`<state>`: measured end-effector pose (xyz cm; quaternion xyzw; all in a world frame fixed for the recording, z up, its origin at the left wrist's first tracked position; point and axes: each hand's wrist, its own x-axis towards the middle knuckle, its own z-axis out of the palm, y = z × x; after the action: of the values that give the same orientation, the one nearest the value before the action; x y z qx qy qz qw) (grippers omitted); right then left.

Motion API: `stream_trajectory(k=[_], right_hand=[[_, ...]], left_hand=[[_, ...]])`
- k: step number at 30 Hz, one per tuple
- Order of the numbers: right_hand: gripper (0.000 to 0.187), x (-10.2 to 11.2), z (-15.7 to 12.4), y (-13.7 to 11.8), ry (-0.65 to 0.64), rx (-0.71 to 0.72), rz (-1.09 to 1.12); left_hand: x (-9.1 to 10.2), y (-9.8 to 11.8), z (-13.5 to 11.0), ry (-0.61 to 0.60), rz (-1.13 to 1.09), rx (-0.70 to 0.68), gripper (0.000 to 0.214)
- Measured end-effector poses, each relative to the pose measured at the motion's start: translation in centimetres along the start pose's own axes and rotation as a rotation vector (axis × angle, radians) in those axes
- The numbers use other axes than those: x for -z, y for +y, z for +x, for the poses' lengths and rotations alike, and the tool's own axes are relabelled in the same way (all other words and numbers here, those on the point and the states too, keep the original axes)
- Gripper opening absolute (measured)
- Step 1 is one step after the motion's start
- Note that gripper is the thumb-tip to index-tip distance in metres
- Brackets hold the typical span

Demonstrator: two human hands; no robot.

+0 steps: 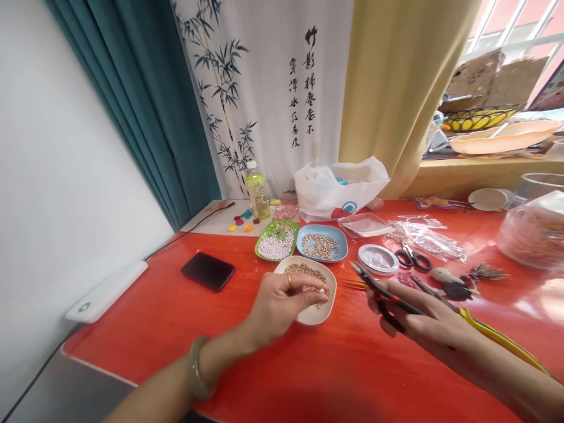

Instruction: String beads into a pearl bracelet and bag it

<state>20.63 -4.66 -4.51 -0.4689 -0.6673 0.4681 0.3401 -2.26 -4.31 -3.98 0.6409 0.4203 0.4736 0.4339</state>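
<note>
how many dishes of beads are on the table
3: a green dish back left, a blue dish right of it, a white dish nearer, under the left hand's fingertips. None looks hidden.

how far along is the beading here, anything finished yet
Done: beads lie sorted in the green dish, blue dish and white dish. In hand: the left hand pinches a bead over the white dish; the right hand grips pliers. Left: the dishes hold many beads, and no finished strung piece clearly shows, so most seems ahead.
</note>
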Motion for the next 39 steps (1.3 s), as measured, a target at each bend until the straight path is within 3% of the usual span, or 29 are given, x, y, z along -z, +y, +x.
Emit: stream_trajectory(k=[2,4,9,24,32,39], right_hand=[[0.033,-0.9,0.8,-1.4,-0.202,-0.020,0.173],[0.028,-1.7,1.1,-2.3,-0.275,-0.050,0.192],[0.033,-2.8,0.6,-1.9,-0.247,-0.104,0.102],[0.032,-3.1,0.3,-1.1,-0.127,0.067,-0.090],[0.031,-3.2,0.1,-0.9,-0.099,0.000,0.004],[0.030,-3.0,0.2,-1.5,-0.123,-0.077,0.079]], left_hand=[[0.1,-0.2,0.2,-0.008,-0.015,0.026,0.017],[0.1,-0.4,0.3,-0.009,-0.021,0.044,0.018],[0.3,-0.5,0.4,-0.002,-0.021,0.031,0.019],[0.5,-0.8,0.2,-0.010,0.135,-0.094,0.018],[0.6,-0.5,0.3,0.040,0.132,-0.138,0.016],[0.6,-0.9,0.4,0.041,0.239,-0.255,0.016]])
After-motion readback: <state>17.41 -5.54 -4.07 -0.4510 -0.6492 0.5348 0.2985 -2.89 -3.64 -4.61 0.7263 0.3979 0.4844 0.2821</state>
